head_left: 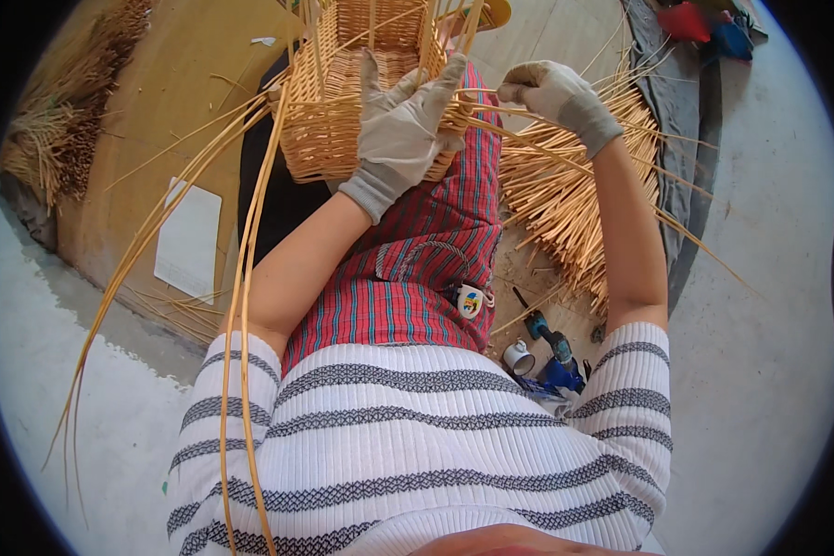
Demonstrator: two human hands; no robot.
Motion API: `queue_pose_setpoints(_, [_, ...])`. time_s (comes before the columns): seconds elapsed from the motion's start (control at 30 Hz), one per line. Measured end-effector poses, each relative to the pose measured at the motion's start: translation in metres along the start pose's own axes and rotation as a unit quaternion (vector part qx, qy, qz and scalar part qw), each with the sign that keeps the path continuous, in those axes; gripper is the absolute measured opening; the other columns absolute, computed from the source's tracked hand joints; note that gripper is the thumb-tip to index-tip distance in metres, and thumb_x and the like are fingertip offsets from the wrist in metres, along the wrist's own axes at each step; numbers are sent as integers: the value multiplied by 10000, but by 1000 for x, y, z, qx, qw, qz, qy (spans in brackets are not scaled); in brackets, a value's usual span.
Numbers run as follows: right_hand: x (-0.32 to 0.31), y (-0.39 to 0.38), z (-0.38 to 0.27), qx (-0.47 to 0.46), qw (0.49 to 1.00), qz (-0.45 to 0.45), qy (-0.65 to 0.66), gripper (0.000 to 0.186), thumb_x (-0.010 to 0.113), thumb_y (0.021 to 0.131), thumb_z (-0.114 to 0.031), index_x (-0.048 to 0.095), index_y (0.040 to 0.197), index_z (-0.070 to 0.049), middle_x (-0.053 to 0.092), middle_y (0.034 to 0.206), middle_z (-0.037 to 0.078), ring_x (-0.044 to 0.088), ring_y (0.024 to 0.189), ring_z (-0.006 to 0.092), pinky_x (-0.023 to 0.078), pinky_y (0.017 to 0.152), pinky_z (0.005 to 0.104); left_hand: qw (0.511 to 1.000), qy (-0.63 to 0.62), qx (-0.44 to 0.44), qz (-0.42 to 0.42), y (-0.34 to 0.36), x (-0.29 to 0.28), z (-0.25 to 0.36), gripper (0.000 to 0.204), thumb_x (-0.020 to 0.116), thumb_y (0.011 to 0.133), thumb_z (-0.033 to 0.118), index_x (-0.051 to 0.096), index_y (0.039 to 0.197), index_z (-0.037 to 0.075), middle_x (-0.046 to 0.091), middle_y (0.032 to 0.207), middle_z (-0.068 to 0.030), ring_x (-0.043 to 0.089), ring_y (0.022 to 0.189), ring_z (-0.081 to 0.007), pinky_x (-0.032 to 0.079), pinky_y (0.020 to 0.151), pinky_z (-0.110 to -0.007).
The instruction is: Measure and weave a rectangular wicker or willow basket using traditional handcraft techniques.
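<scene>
Gloved left hand (406, 125) presses wicker basket (343, 102); right hand (554, 97) pinches cane (528, 139).

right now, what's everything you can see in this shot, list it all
wicker basket: one, tan, half woven, on the lap, upright stakes rising from it
long loose canes: several, pale yellow, trailing from the basket down the person's left side
cane bundle: one heap, yellow, on the floor to the right of the lap
dry stalk bundle: one, brownish, upper left
wooden board: one, brown, on the floor at left
white sheet: one, white, lying on the board
power drill: one, teal and black, on the floor by the right elbow
small cup: one, white, beside the drill
grey cloth: one, grey, upper right floor
left hand: grey glove, pressed flat on the basket wall
right hand: grey glove, fingers pinching a cane at the rim
</scene>
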State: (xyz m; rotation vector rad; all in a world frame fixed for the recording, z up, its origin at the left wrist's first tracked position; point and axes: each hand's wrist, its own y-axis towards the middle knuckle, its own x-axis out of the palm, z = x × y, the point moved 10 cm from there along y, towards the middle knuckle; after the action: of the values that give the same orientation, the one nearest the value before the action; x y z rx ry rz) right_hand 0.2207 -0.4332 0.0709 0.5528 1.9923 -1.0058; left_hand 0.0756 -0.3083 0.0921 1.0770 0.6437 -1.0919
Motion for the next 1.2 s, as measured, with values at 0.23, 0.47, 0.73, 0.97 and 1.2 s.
queue_pose_setpoints(0.23, [60,-16,24,7,987,68,144,251,663,921,-251,733,1069,-61,726,1004,145,704,930,261,536,835,344,997,-47,57,1,-10,17,-8,995,750,748,469,269,1574,192,586,1392,30,618,1184,-191,119,1232,-524])
queue_pose_setpoints(0.47, [-5,-78,3,-63,968,231,-71,301,705,872,-341,755,1090,-138,708,938,112,685,863,290,543,760,367,988,-52,120,84,-12,-2,-6,804,745,791,351,414,1514,234,674,1122,16,646,1012,-206,312,1158,-455])
queue_pose_setpoints(0.73, [29,-116,-162,-441,785,68,-430,160,631,916,-214,701,1044,-148,675,908,4,661,882,173,520,691,325,989,-4,136,50,-20,20,5,474,596,924,209,568,1395,252,655,1020,13,618,1033,-186,384,1101,-429])
queue_pose_setpoints(0.97, [-71,-109,-144,-459,698,448,318,366,643,958,-215,553,1293,-99,700,1086,88,652,1098,194,523,918,338,751,-623,-113,190,-34,-9,-76,205,505,1035,86,589,1215,35,656,1181,-83,664,1039,-208,532,981,-334])
queue_pose_setpoints(1.2, [34,-42,-56,59,961,236,133,817,803,743,-537,504,1346,-75,738,982,115,707,938,292,532,858,397,699,-637,-297,134,-29,-13,-108,149,510,1033,58,572,1165,28,671,1068,-83,664,942,-141,606,829,-320])
